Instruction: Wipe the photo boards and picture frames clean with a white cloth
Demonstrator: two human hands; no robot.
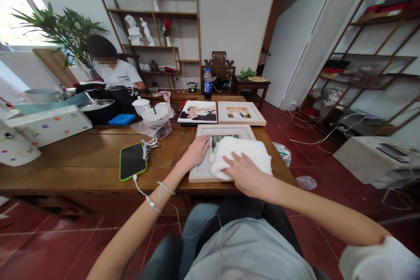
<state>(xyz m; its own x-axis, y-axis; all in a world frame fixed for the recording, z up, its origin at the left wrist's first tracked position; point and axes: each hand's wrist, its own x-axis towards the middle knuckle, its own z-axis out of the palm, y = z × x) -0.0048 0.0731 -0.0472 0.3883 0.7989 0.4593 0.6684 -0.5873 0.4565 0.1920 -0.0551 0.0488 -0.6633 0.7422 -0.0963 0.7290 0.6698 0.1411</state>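
A light wooden picture frame [196, 175] with a pale mat lies flat at the table's near edge. Across its right part is a folded white towel [252, 153], which covers much of the photo [216, 142]. My right hand [247, 174] holds the towel down against the frame, fingers spread over the cloth. On the frame's left side rests my left hand [197, 151], its fingers stretched out flat beside the photo. Just beyond are a second wooden frame [259, 113] with a picture in it and a photo book or print [197, 112] showing a person in dark clothes.
A charging phone [133, 162] lies on the wooden table [82, 159], left of my arm. Farther back are a bagged cup [155, 118], a white lidded mug [141, 106], a blue box [121, 119] and a bottle [207, 83]. Another person [120, 72] sits across the table.
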